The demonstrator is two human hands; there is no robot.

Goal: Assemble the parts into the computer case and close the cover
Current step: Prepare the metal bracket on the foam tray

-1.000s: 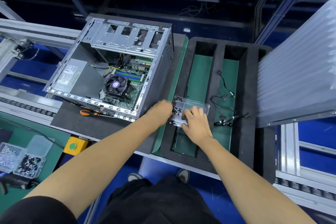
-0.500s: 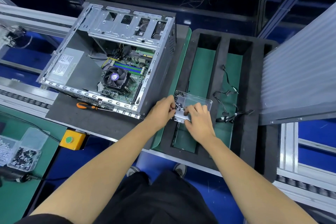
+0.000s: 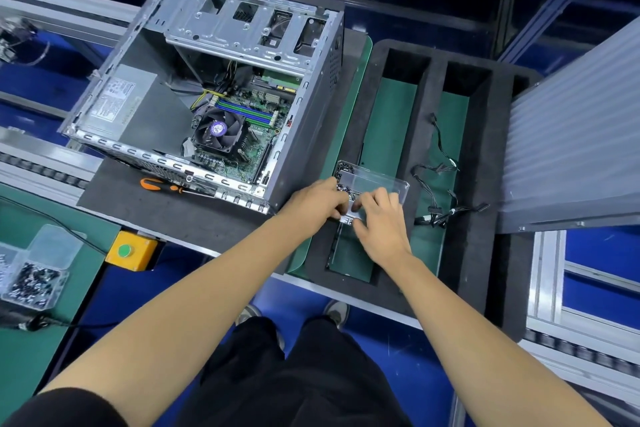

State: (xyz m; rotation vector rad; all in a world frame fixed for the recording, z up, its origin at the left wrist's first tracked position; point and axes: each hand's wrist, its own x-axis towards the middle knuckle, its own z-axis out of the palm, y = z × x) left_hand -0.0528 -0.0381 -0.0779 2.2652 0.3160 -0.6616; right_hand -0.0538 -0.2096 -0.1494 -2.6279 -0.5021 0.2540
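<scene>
A blue floor (image 3: 391,350) is showing under the desk (image 3: 194,218), which is carrying a dark mat. Aluminium rails (image 3: 52,7) are running across the back. A roller conveyor (image 3: 38,170) is lying at the left, and a yellow button box (image 3: 131,251) is hanging on the desk's front edge.

Bright, even overhead lighting with soft, faint shadows; mild glare on the computer case (image 3: 214,55) metal, wide-angle bending of straight rails toward the edges, and slight softness at the frame margins.
</scene>
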